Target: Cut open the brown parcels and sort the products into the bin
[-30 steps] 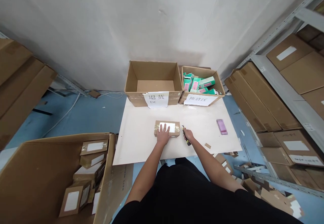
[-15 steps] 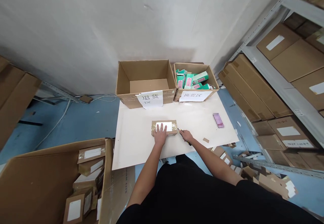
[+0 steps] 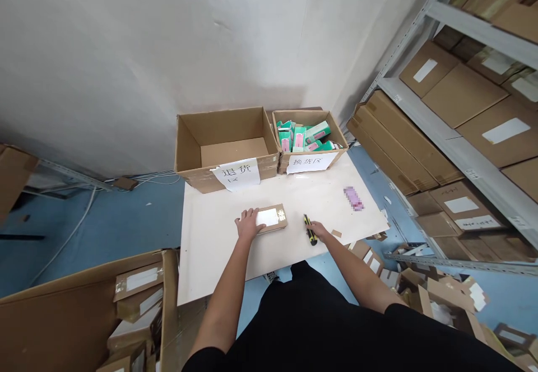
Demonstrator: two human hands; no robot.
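Observation:
A small cardboard box point(image 3: 272, 218) with a white label and clear tape at its right end lies on the white tabletop. My left hand point(image 3: 249, 224) grips its left end, fingers along the far side and thumb near the front edge. To the right, apart from the box, my right hand point(image 3: 317, 231) is closed on a yellow and black utility knife point(image 3: 311, 232), whose tip points away from me. The left end of the box is hidden under my left hand.
Behind stand an open carton point(image 3: 269, 166) with a paper sign and a carton point(image 3: 282, 163) holding several green-and-pink boxes point(image 3: 299, 138). A pixelated purple item point(image 3: 353, 199) and a cardboard scrap point(image 3: 336, 233) lie right. A large carton point(image 3: 170, 299) of parcels stands left; shelving point(image 3: 437, 117) rises right.
My left hand has shifted from the top of the box to its left end. My right hand has drawn the knife away from the box's right end. The view has turned slightly right.

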